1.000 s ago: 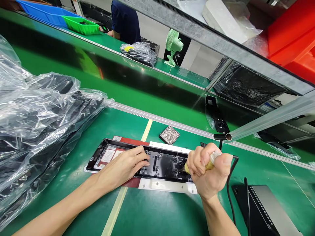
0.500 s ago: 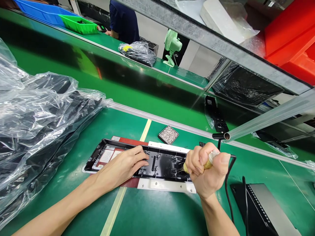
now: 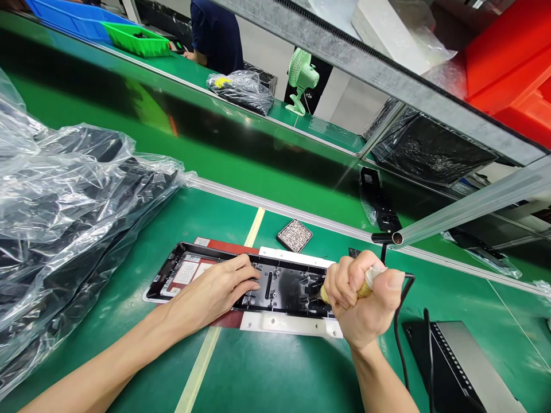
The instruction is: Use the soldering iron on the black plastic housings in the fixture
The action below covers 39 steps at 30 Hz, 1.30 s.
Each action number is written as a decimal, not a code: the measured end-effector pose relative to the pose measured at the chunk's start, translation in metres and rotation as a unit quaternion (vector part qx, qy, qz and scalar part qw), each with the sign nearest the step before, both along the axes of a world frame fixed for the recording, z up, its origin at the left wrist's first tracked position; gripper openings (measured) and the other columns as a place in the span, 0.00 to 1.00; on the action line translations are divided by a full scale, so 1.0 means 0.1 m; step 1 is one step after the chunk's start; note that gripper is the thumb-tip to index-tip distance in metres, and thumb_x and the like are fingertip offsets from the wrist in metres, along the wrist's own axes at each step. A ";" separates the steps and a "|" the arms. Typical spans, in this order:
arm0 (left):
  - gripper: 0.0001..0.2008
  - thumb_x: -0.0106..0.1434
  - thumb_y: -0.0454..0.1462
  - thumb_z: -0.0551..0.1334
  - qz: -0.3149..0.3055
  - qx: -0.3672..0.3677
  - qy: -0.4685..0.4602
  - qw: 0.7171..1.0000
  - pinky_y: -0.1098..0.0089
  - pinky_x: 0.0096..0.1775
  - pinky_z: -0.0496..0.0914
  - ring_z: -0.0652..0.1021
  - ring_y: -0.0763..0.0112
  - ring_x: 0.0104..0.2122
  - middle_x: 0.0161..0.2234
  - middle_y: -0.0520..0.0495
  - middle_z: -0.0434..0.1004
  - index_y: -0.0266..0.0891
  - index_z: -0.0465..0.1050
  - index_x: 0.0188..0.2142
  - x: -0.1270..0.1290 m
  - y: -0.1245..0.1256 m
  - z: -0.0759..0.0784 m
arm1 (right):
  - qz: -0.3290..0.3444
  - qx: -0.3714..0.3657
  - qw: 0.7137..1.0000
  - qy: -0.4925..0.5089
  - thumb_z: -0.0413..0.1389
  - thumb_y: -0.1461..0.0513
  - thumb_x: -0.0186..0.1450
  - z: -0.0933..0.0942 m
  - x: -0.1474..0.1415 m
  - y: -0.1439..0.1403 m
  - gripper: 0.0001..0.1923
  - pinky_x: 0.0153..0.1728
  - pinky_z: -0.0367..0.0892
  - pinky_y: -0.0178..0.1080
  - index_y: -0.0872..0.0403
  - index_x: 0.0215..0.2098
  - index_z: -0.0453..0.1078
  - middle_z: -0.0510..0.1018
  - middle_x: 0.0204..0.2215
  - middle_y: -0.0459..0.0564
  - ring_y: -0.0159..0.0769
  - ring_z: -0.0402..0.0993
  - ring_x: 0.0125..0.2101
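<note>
A long black plastic housing point(image 3: 284, 287) lies in a white and red fixture point(image 3: 288, 324) on the green bench. My left hand point(image 3: 215, 292) rests flat on the housing's left-middle part, fingers spread, pressing it down. My right hand point(image 3: 364, 298) is clenched in a fist around a yellow-handled corded tool point(image 3: 365, 283), its tip down on the housing's right end. The tool's tip is hidden by my fingers. A black cord point(image 3: 398, 332) runs from the handle down past my wrist.
A big clear plastic bag of black parts point(image 3: 64, 229) fills the left. A small speckled square pad point(image 3: 295, 236) lies behind the fixture. A grey and black box point(image 3: 456, 367) sits at lower right. A metal tube point(image 3: 465, 207) juts overhead. A person in dark blue point(image 3: 215, 34) stands beyond the conveyor.
Almost nothing differs. Both hands stay on the housing; the view shifted slightly and my right fist moved a touch to the left.
</note>
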State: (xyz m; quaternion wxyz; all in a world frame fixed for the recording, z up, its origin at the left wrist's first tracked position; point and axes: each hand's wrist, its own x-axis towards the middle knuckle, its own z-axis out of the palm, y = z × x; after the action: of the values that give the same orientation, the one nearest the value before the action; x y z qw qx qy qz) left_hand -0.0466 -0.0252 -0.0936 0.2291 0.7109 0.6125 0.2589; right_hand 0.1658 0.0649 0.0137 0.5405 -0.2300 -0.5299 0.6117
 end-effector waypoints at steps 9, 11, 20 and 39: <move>0.13 0.77 0.40 0.50 -0.003 0.006 -0.003 1.000 0.69 0.38 0.68 0.77 0.71 0.35 0.42 0.49 0.72 0.44 0.72 0.46 0.00 0.00 0.02 | 0.000 -0.001 1.000 0.001 0.54 0.42 0.66 0.00 -0.01 -0.01 0.28 0.12 0.51 0.29 0.51 0.19 0.60 0.52 0.10 0.37 0.25 0.47 0.12; 0.13 0.77 0.40 0.50 -0.003 0.010 -0.005 1.000 0.69 0.38 0.68 0.77 0.71 0.34 0.42 0.49 0.72 0.44 0.73 0.46 0.00 0.00 0.02 | 0.000 0.000 1.000 0.002 0.54 0.42 0.66 0.00 -0.01 -0.01 0.28 0.11 0.50 0.29 0.51 0.19 0.59 0.52 0.10 0.37 0.25 0.47 0.12; 0.12 0.76 0.39 0.50 -0.001 0.010 -0.008 1.000 0.70 0.36 0.68 0.77 0.72 0.33 0.41 0.49 0.72 0.44 0.73 0.46 0.01 0.00 0.05 | -0.003 0.004 1.000 0.000 0.52 0.43 0.67 0.00 -0.01 -0.01 0.28 0.11 0.50 0.29 0.51 0.19 0.59 0.51 0.10 0.37 0.25 0.46 0.12; 0.13 0.77 0.41 0.49 -0.007 -0.005 -0.016 1.000 0.68 0.37 0.67 0.77 0.71 0.35 0.43 0.49 0.71 0.44 0.71 0.47 0.00 0.00 0.02 | -0.004 -0.009 1.000 0.005 0.53 0.43 0.66 -0.01 -0.01 -0.01 0.28 0.11 0.50 0.28 0.52 0.18 0.59 0.52 0.10 0.37 0.25 0.47 0.12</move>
State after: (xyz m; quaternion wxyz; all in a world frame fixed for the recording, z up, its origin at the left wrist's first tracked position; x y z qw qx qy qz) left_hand -0.0469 -0.0250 -0.0921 0.2443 0.7100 0.6045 0.2660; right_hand 0.1650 0.0635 0.0128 0.5436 -0.2337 -0.5206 0.6155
